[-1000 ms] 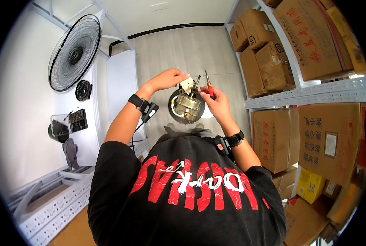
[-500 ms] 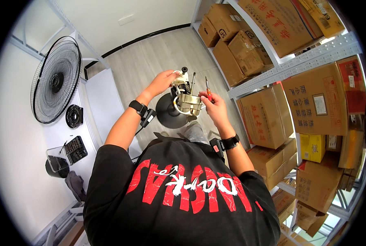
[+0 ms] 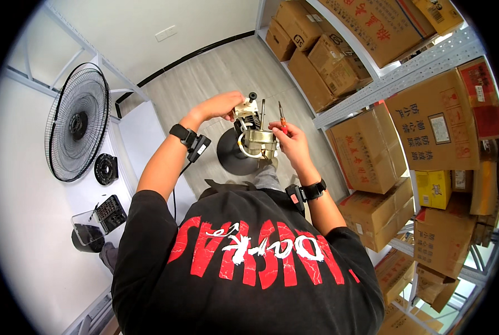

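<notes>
Overhead, brown cartons with pale labels crowded right shelving; bare floor far. Left hand gripped fan motor top, centre; right hand clasped motor, orange-handled screwdriver.

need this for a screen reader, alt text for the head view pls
A person's left hand and right hand hold a fan motor above a round black base, the right also gripping a screwdriver.

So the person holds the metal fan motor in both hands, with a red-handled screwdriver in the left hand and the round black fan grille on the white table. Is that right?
Not quite: the head view shows the red-handled screwdriver in the right hand, not the left. The left hand grips the top of the metal fan motor. The round black fan grille does lie on the white table.
</notes>
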Available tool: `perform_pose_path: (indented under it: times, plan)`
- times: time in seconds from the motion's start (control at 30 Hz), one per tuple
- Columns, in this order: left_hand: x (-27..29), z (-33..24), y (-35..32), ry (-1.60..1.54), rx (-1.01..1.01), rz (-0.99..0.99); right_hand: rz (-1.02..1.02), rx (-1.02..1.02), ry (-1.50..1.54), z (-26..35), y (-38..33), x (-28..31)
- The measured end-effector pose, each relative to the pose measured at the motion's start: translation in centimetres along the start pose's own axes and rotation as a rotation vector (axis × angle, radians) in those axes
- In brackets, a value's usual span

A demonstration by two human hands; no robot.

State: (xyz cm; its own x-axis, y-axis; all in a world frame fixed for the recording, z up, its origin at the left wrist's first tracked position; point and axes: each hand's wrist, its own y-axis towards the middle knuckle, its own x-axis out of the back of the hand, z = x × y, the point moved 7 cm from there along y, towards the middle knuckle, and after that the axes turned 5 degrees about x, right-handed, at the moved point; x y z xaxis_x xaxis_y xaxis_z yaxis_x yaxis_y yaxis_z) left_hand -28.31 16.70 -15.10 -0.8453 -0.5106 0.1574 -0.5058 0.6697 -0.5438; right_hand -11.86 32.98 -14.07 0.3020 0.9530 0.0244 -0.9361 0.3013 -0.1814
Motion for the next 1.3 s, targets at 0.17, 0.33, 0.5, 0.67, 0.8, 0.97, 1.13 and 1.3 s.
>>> perform_pose_path:
  times: [0.17,0.33,0.5,0.67,0.8,0.97,1.13,1.3]
  plan:
    - [0.1,0.6,-0.1,-0.217,0.045,-0.001,0.041,-0.032,0.042,-0.4,0.0,-0.3]
    - [-0.8,0.5,-0.1,-0.393,0.054,-0.091,0.098,0.134,0.021,-0.3,-0.1,-0.9]
    - [-1.3,-0.3,-0.8,-0.591,0.119,0.030,0.095,0.176,0.044,0.5,-0.4,-1.2]
    - [-1.3,0.1,-0.4,-0.886,0.059,0.152,0.128,0.222,-0.030,0.1,-0.1,-0.9]
    - [-1.5,-0.4,-0.9,-0.914,-0.100,0.194,0.076,0.178,-0.015,0.1,-0.6,-0.8]
    - [-2.1,-0.7,-0.6,-0.955,-0.150,0.181,0.090,-0.045,-0.046,-1.2,-1.2,-1.0]
    - [-1.8,-0.3,0.6,-1.016,-0.145,0.234,0.142,-0.087,0.075,-0.9,-1.3,-1.6]
    - [-1.7,-1.0,0.2,-0.850,-0.118,0.139,0.155,-0.086,0.033,-0.3,-1.5,-1.6]
